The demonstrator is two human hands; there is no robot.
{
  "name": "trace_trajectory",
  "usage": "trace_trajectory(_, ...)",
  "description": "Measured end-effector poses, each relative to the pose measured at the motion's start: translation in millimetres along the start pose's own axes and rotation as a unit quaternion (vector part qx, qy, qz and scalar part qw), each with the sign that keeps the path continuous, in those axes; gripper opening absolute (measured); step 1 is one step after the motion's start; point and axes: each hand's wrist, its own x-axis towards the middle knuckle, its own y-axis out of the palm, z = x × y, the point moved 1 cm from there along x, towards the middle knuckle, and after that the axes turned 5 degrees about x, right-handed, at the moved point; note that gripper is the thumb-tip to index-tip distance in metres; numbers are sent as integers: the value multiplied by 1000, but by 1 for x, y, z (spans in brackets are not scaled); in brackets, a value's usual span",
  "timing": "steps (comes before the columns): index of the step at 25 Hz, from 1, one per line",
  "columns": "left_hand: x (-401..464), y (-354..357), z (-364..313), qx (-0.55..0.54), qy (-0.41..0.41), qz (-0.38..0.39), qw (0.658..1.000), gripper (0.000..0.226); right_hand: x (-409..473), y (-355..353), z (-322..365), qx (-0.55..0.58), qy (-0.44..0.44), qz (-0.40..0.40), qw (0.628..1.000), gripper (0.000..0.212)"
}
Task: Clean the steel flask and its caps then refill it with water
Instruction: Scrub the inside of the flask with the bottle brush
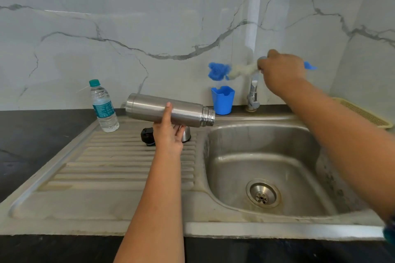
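Steel flask [171,110] lying sideways, uncapped, gripped underneath by left hand [168,134] above the drainboard [111,166]; right hand [282,71] clutching blue-tipped bottle brush [226,71], far right near tap [253,94]

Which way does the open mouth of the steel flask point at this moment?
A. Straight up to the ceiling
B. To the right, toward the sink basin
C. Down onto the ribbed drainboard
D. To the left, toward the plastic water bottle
B: the left hand holds the steel flask about level, its threaded open neck at the right end, beside the sink basin.
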Motion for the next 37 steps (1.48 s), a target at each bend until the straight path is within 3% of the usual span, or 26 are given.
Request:
trace_trajectory(3, 3, 1, 9, 28, 3, -16, 999, 39, 41, -1, 12, -152, -29, 49, 987, 17)
trace_trajectory(7, 9, 2, 13, -3, -17, -24, 1000, 34, 89, 14, 25, -269, -90, 69, 956, 17)
trace_trajectory(11, 15, -1, 15, -35, -25, -29, 999, 45, 118, 51, 54, -362, -210, 20, 908, 18)
trace_trajectory(14, 20, -1, 16, -40, -18, -26, 999, 51, 128, 68, 68, -380, -250, -17, 890, 16)
trace_trajectory(18, 20, -1, 16, -23, -12, -17, 1000, 34, 126, 45, 56, -379, -255, -72, 887, 6)
trace_trajectory(21, 19, 0, 12, -30, -8, -17, 999, 36, 114, 4, 30, -331, -201, -117, 914, 14)
trace_trajectory(23, 19, -2, 10, -33, -1, -22, 999, 44, 93, -25, 14, -303, -113, -125, 938, 19)
trace_trajectory(25, 19, -6, 9, -39, 5, -32, 999, 56, 62, -40, -6, -222, 4, -41, 974, 23)
trace_trajectory(28, 19, -11, 6, -54, 14, -48, 997, 73, -3, -29, -40, -45, 126, 67, 989, 25)
trace_trajectory(30, 16, -11, 9, -60, 14, -52, 997, 76, -55, -11, -55, 135, 142, 128, 972, 19)
trace_trajectory(33, 6, -5, 18, -49, 4, -47, 998, 71, -127, 14, -47, 343, 138, 193, 909, 11)
trace_trajectory(37, 2, -4, 21, -71, 26, -69, 995, 60, -171, 44, -16, 476, 126, 128, 861, 15)
